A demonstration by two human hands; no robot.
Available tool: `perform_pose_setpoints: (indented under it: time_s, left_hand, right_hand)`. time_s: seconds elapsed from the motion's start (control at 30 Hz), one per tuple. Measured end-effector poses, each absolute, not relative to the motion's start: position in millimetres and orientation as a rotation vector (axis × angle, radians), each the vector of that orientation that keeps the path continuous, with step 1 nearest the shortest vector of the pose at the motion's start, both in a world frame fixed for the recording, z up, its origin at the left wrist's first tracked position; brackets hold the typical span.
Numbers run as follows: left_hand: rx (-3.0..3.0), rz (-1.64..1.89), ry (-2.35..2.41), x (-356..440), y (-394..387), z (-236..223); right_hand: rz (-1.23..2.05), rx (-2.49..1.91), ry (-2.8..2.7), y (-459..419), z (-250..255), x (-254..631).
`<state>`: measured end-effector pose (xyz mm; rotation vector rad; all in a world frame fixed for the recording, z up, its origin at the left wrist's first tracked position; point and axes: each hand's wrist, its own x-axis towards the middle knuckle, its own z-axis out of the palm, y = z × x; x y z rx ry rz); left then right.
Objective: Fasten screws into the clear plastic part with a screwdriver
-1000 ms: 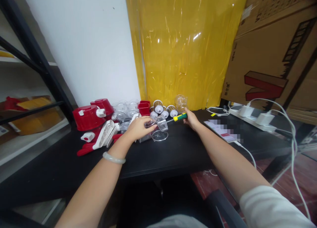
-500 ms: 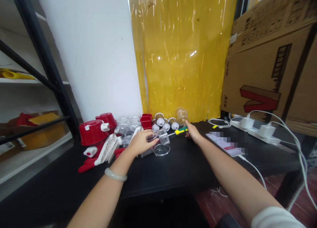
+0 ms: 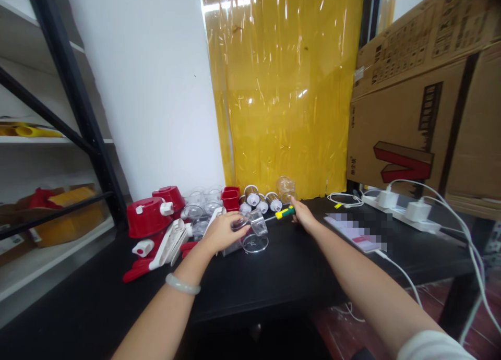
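My left hand [image 3: 226, 231] grips a clear plastic cup-like part [image 3: 258, 223], tilted on its side above the black table. In my right hand [image 3: 303, 215] is a screwdriver [image 3: 285, 212] with a green and yellow handle. Its thin metal shaft points left, with the tip at the clear part; whether it touches a screw is too small to tell. Just below the held part, a round clear piece [image 3: 255, 243] lies on the table. Behind my hands stand several white-capped cylinders [image 3: 252, 195] and a small red square container [image 3: 230, 197].
Red housings [image 3: 149, 217] and white handle parts [image 3: 175, 241] lie at left, near more clear cups [image 3: 194, 199]. At right are a charging phone [image 3: 354, 234], a power strip [image 3: 418, 224] with cables, and a large cardboard box [image 3: 407, 135]. A yellow plastic curtain [image 3: 282, 88] hangs behind.
The camera view has shifted slightly. The screwdriver's handle is a little more tilted, its shaft still directed at the clear part; both hands keep their holds.
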<state>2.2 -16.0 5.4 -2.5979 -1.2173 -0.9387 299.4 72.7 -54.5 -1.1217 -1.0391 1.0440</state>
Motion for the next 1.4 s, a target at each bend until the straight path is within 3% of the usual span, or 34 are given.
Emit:
perform_pose_setpoints:
  time_s: [0.33, 0.57, 0.83, 1.1, 1.4]
  left_hand:
    - [-2.610, -0.933, -1.211, 1.8, -15.5, 5.6]
    - [-2.609, -0.915, -1.214, 1.5, -14.3, 4.7]
    - [-2.594, -0.905, -1.202, 2.0, -15.5, 5.5]
    - [-2.618, -0.931, -1.227, 4.5, -16.6, 8.1]
    - [-2.612, -0.935, -1.206, 4.3, -15.8, 7.0]
  right_hand:
    - [1.249, -0.940, -0.907, 67.1, -48.3, 297.7]
    - [0.990, -1.179, -1.075, 70.5, -53.2, 300.0]
    - [1.257, -0.934, -0.925, 64.4, -46.3, 298.5]
    - [1.022, -1.113, -1.081, 70.8, -53.4, 302.6]
    - [1.249, -0.951, -0.921, 63.0, -43.8, 298.9]
